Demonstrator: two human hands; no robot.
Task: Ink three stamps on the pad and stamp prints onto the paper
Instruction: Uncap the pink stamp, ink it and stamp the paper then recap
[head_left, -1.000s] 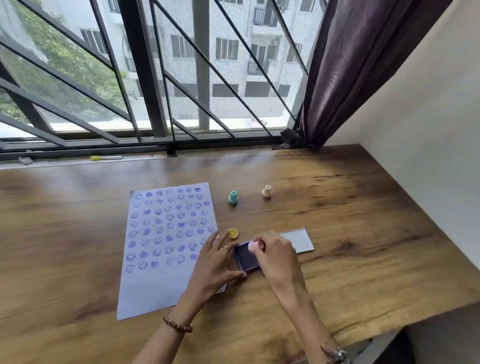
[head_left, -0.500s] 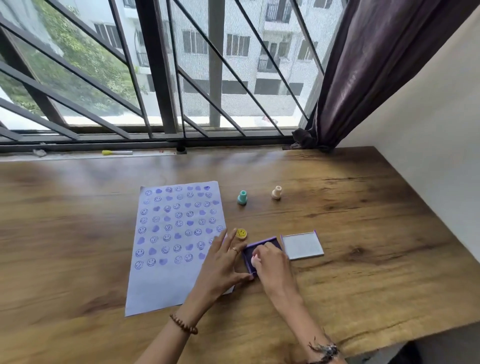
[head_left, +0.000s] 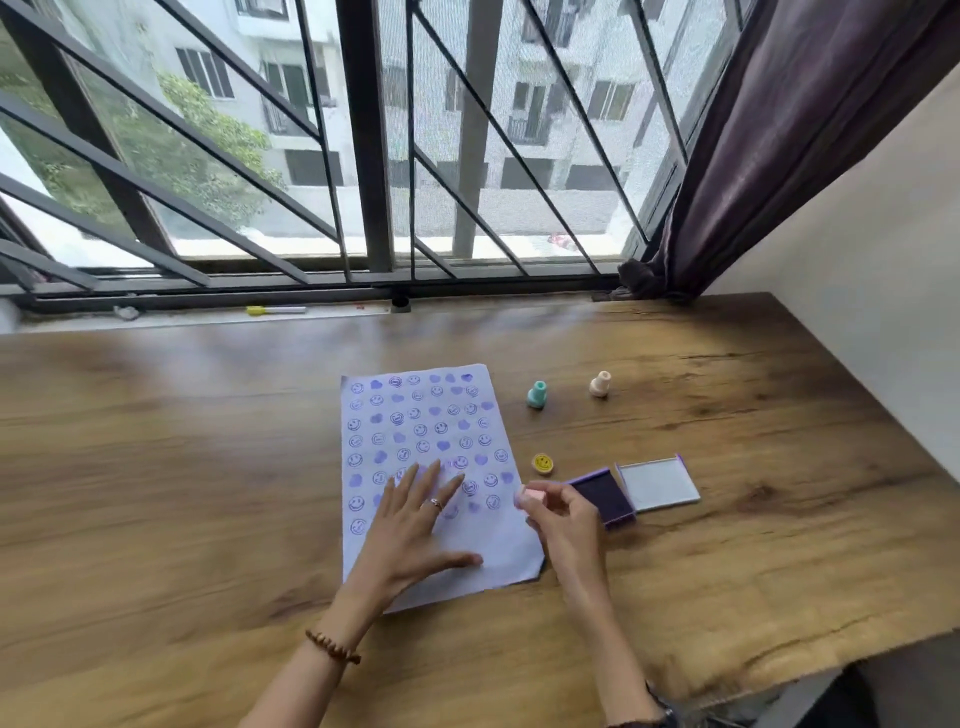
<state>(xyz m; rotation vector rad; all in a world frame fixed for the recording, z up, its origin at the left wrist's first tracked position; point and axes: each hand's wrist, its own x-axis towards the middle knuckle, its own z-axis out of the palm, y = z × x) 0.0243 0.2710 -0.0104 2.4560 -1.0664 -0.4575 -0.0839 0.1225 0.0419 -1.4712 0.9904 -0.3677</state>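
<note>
A white paper (head_left: 410, 415) covered with several purple smiley and heart prints lies on the wooden table (head_left: 156, 467). My left hand (head_left: 415, 530) rests flat on its lower part, fingers spread. My right hand (head_left: 563, 519) pinches a small pink stamp (head_left: 531, 498) just past the paper's right edge, beside the open purple ink pad (head_left: 605, 496) with its lid (head_left: 657, 483) folded out to the right. A teal stamp (head_left: 537, 394) and a cream stamp (head_left: 600, 384) stand farther back. A yellow smiley cap (head_left: 542, 463) lies near the pad.
A barred window runs along the table's far edge, with a yellow pen (head_left: 275, 310) on the sill. A dark curtain (head_left: 753, 145) hangs at the right, next to a white wall. The table's front edge lies near my right forearm.
My right hand lifted the pink stamp off the ink pad and carried it left toward the paper. My left hand left the pad and settled flat on the paper. The camera view shifted.
</note>
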